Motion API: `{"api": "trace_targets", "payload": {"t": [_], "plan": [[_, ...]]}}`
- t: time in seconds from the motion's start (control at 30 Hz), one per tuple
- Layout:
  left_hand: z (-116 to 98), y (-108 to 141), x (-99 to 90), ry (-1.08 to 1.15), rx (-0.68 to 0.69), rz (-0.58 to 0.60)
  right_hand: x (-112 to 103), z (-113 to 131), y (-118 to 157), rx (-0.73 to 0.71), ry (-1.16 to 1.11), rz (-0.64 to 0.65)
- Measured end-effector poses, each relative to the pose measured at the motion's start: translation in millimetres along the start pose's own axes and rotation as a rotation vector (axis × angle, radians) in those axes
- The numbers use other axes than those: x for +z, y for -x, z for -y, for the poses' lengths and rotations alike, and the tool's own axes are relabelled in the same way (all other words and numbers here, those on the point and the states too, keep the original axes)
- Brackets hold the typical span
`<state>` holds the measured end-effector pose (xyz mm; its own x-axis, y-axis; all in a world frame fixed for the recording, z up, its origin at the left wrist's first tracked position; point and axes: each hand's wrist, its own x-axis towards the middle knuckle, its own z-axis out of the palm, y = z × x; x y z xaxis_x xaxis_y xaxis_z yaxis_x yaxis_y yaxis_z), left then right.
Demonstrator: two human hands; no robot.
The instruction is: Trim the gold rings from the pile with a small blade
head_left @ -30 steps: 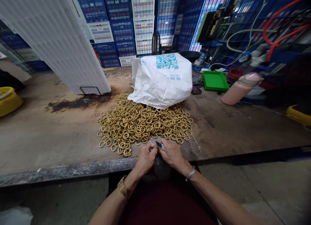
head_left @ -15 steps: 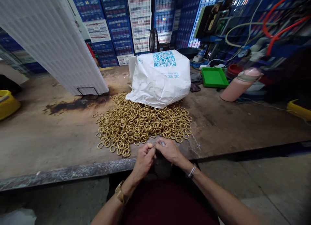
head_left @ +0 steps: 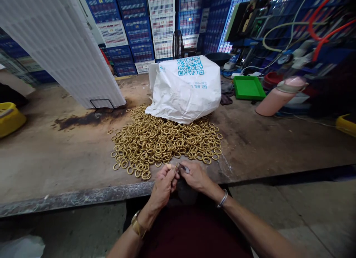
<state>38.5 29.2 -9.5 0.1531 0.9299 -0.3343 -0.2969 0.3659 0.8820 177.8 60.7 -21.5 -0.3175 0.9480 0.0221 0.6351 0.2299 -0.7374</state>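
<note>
A wide heap of gold-coloured rings (head_left: pixel 164 141) is spread over the worktable. Just in front of it, near the table's front edge, my two hands meet. My left hand (head_left: pixel 164 182) is closed, pinching what looks like one gold ring (head_left: pixel 176 166), mostly hidden by the fingers. Closed as well, my right hand (head_left: pixel 196 176) grips a small grey tool with a dark, blade-like tip (head_left: pixel 183 168). That tip is close to the ring; whether they touch I cannot tell. A white printed sack (head_left: pixel 185 91) lies on the back of the heap.
White corrugated panels (head_left: pixel 75 54) lean at the left beside a black wire stand (head_left: pixel 102 105). On the right are a green tray (head_left: pixel 249 88), a pink bottle (head_left: pixel 279 96) and hoses. A yellow container (head_left: pixel 11 120) sits at the far left. Stacked crates (head_left: pixel 137 24) stand behind.
My right hand has turned slightly, and the tool's dark tip now shows between my hands. The left fingers have shifted a little, showing the gold ring more. The view has moved slightly.
</note>
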Motion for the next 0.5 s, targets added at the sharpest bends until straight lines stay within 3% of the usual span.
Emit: {"api": "trace_targets", "payload": {"t": [0.2, 0.4, 0.5], "plan": [[2, 0, -0.4, -0.163, 0.064, -0.034, 7, -1, 5, -0.077, 0.234, 0.081], [2, 3, -1.7, -0.2, 0.084, -0.061, 5, 3, 1, -0.02, 0.39, 0.137], [-2, 14, -0.5, -0.16, 0.051, 0.008, 0, 2, -5, 0.03, 0.47, 0.118]]}}
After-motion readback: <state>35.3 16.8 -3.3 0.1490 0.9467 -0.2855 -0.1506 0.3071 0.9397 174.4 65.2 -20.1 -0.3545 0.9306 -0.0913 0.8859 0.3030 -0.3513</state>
